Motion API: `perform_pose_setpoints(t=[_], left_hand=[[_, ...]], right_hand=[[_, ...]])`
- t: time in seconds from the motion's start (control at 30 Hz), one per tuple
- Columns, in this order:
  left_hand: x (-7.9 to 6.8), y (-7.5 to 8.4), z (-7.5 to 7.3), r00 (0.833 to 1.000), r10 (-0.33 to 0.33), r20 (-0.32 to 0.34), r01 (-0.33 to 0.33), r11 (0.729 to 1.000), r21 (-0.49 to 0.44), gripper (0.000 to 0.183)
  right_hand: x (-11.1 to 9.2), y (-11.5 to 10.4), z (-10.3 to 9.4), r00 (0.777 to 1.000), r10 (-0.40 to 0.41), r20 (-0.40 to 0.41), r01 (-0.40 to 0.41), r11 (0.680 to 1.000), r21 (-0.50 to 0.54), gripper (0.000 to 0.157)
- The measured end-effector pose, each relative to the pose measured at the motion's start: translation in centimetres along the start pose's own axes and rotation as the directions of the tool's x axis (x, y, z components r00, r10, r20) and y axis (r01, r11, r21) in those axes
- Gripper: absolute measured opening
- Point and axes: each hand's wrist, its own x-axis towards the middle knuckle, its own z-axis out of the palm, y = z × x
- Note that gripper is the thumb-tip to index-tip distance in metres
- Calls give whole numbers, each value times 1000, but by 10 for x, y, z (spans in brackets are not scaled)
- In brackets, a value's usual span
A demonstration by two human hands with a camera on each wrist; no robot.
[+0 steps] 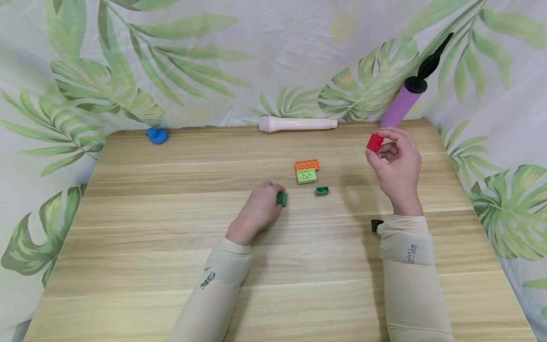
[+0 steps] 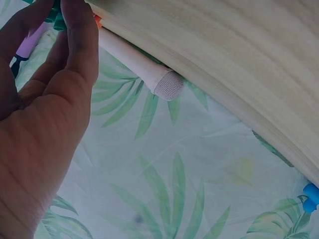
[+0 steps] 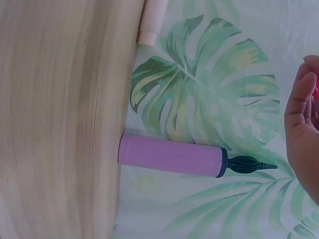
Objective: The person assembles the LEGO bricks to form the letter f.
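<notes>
In the head view my left hand [image 1: 261, 205] pinches a dark green toy brick [image 1: 282, 198] close over the table. That brick [image 2: 59, 21] shows at the fingertips in the left wrist view too. My right hand [image 1: 397, 161] is raised at the right, holding a red toy brick [image 1: 374, 142] between thumb and fingers. A second dark green brick [image 1: 322, 191] lies on the table to the right of the left hand. Just behind it are a light green brick [image 1: 306, 176] and an orange brick [image 1: 306, 165], side by side with their hollow undersides showing.
Along the table's back edge lie a pale pink microphone [image 1: 299, 124] and a blue rubber duck [image 1: 157, 136]. A purple hand pump [image 1: 400, 105] with a black nozzle stands at the back right. Leaf-patterned cloth [image 1: 290, 61] hangs behind the wooden table [image 1: 149, 266].
</notes>
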Motion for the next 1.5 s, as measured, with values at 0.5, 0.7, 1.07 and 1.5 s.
perform_pose_setpoints(t=[0.5,0.7,1.07,1.5], left_hand=[[1,-2,0,1000,3,17,-2,1000,-30,35],[0,-7,-2,1000,11,27,-10,999,-32,30],[2,-7,-4,998,11,62,-9,1000,-21,34],[0,-7,-5,998,35,46,-37,998,44,25]], right_hand=[[-13,-1,24,952,41,304,-17,997,-82,45],[-36,-10,71,804,119,582,32,970,-243,36],[-61,-14,105,629,220,745,168,898,-407,33],[-68,-5,111,614,166,772,334,831,-445,27]])
